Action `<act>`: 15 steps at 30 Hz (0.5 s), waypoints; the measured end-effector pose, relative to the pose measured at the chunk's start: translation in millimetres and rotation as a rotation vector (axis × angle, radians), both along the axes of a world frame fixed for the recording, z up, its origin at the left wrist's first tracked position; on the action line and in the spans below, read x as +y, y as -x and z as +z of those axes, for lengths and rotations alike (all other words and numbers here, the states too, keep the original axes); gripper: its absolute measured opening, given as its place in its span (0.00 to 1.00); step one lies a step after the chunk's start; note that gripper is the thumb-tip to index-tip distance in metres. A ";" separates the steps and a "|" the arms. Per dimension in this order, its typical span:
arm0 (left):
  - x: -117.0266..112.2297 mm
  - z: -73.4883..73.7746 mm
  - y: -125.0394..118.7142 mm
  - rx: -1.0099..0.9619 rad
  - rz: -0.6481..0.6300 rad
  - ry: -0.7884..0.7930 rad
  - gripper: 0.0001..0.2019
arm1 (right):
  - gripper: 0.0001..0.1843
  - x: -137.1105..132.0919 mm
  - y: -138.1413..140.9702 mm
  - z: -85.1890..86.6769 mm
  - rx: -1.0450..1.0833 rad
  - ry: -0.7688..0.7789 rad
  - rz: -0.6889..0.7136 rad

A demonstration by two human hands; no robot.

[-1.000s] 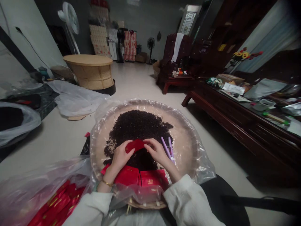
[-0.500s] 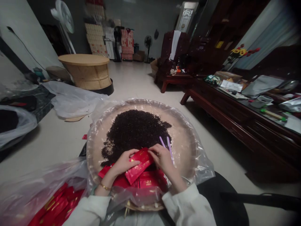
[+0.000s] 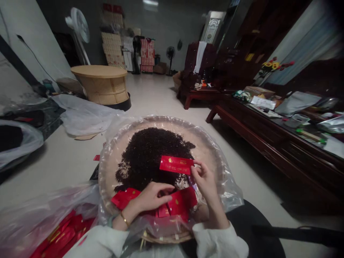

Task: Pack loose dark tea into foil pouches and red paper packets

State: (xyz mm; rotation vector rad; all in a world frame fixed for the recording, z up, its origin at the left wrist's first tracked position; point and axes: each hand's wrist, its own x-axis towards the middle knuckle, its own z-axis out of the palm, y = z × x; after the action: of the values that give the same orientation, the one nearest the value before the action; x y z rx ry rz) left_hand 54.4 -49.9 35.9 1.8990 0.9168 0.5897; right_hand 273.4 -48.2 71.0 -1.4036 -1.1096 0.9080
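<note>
right hand (image 3: pixel 205 178) pinches a flat red foil packet (image 3: pixel 176 165) above dark loose tea leaves (image 3: pixel 150 152); left hand (image 3: pixel 153 196) grips red packets (image 3: pixel 177 202) below it.

One view only, worn on the person's head, facing forward and tilted down over the lap. The round tray (image 3: pixel 166 119) fills the lower middle, very near the lens. The left hand (image 3: pixel 153 197) lies at 6 o'clock, and the right hand (image 3: pixel 205 181), pinching a red packet (image 3: pixel 176 165), at 5. The wide lens takes in the drum table (image 3: pixel 100 84) at 10 o'clock, the long tabletop (image 3: pixel 268 132) at 3 and the far wall (image 3: pixel 166 21) at 12.
</note>
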 end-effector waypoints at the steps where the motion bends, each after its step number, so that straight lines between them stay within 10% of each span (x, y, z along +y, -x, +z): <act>1: 1.0 -0.8 2.3 0.025 0.167 -0.155 0.10 | 0.22 -0.1 4.7 -1.5 0.026 0.019 0.011; 4: 6.4 -2.1 11.5 0.106 0.503 -0.596 0.11 | 0.23 -0.4 21.7 -5.7 0.085 0.076 0.072; 8: 12.8 -3.4 21.4 0.160 0.367 -0.783 0.17 | 0.25 1.1 48.1 -8.5 0.088 0.125 0.250; 15: 16.0 -5.9 25.0 -0.127 0.493 -0.026 0.16 | 0.18 12.5 66.3 -14.3 -0.456 -0.398 0.186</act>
State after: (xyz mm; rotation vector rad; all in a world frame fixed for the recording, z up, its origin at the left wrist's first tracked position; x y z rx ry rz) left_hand 29.3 -33.8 30.0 1.6358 1.3069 1.0046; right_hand 207.1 -35.7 56.7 -1.2119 -1.6838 0.4571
